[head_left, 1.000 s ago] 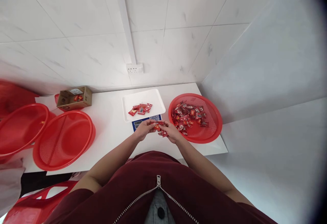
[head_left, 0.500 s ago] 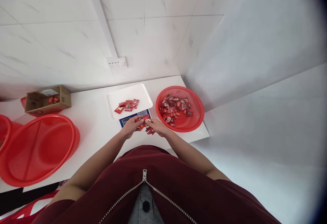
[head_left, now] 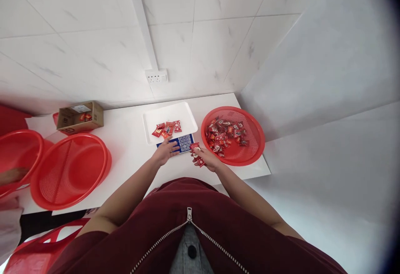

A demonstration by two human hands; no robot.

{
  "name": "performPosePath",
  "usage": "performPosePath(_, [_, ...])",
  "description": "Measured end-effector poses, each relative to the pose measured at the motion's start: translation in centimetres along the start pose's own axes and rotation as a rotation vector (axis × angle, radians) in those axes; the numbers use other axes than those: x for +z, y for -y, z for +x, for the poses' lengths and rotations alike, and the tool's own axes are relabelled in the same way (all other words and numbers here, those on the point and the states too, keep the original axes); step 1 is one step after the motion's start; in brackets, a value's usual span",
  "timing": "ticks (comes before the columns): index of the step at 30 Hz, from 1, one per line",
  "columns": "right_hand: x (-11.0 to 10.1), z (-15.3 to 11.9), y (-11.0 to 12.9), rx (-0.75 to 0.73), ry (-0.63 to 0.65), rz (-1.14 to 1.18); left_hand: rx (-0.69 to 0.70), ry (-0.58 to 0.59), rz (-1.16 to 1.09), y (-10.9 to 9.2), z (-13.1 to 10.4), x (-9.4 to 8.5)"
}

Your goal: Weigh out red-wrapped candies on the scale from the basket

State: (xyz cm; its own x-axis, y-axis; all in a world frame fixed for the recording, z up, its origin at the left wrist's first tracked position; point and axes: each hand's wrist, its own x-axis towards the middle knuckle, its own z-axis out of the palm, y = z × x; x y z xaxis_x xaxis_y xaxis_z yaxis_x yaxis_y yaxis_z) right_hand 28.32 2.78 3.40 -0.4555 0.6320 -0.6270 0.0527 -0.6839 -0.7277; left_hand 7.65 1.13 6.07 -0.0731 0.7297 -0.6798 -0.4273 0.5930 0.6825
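Note:
My right hand (head_left: pixel 206 158) is closed round several small red candy packets (head_left: pixel 197 154), just left of the red basket's near edge. My left hand (head_left: pixel 164 151) is apart from it, fingers spread, over the left side of a blue scale keypad (head_left: pixel 184 141). Nothing shows in the left fingers. Behind the keypad a white tray (head_left: pixel 150 119) carries several red candy packets (head_left: pixel 168 128) in a loose group. The red mesh basket (head_left: pixel 258 134) on the right holds a heap of similar packets (head_left: pixel 223 134).
Left on the white table (head_left: pixel 125 140) are a deep red basket (head_left: pixel 108 157) and another red basket (head_left: pixel 39 144) with a co-worker's hand (head_left: pixel 14 175) inside. A cardboard box (head_left: pixel 98 113) with red packets stands by the wall. A socket (head_left: pixel 156 76) is above. Below left is a red stool (head_left: pixel 34 255).
My hands have moved apart, the left opening near the tray's front edge and the right keeping its packets. The view has shifted left, and a co-worker's hand now shows at the left.

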Motion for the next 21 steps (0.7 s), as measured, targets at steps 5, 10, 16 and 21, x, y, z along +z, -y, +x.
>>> performPosePath(5, [1.2,0.0,0.2,0.019,0.188,-0.236,-0.017,0.218,0.133,1.6,-1.7,1.9])
performPosePath(10, [1.7,-0.4,0.2,-0.005,0.157,-0.259,0.037,0.176,0.146,1.8,-1.3,1.2])
performPosePath(16, [0.6,-0.4,-0.1,0.005,0.022,-0.169,0.091,-0.03,-0.057,0.7,1.2,-0.1])
performPosePath(21, [-1.3,-0.5,0.1,-0.029,-0.091,-0.075,0.085,-0.181,-0.18,-1.2,3.2,-0.6])
